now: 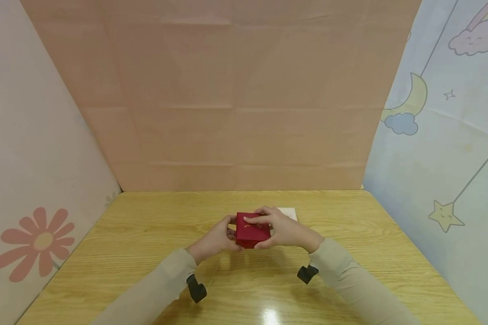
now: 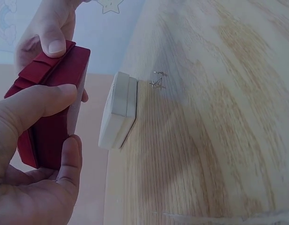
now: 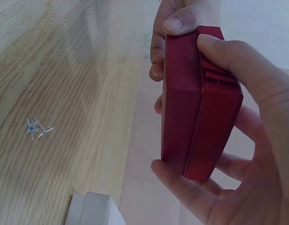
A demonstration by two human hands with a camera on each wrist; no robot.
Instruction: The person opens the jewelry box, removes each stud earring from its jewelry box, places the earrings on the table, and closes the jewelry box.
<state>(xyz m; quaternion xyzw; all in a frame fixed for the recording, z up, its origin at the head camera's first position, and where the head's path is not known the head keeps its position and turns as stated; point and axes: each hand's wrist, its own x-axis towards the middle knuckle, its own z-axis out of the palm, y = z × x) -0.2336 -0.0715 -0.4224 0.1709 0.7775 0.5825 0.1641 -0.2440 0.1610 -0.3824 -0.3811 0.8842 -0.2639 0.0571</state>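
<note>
A small red box (image 1: 251, 232) with gold marks on top is held above the table between both hands. My left hand (image 1: 216, 238) grips it from the left, thumb on the near side. From the right, my right hand (image 1: 288, 231) holds the upper part, its fingers reaching over the top. The box looks closed in the right wrist view, a seam running between its two halves. Beneath it on the table lie small silvery star-shaped pieces, like earrings (image 3: 31, 128), one with a blue centre. They also show in the left wrist view.
A white box (image 2: 115, 115) stands on the wooden table (image 1: 146, 234), partly hidden behind my right hand in the head view. A plain peach-coloured sheet (image 1: 236, 99) rises at the back, and patterned panels flank both sides.
</note>
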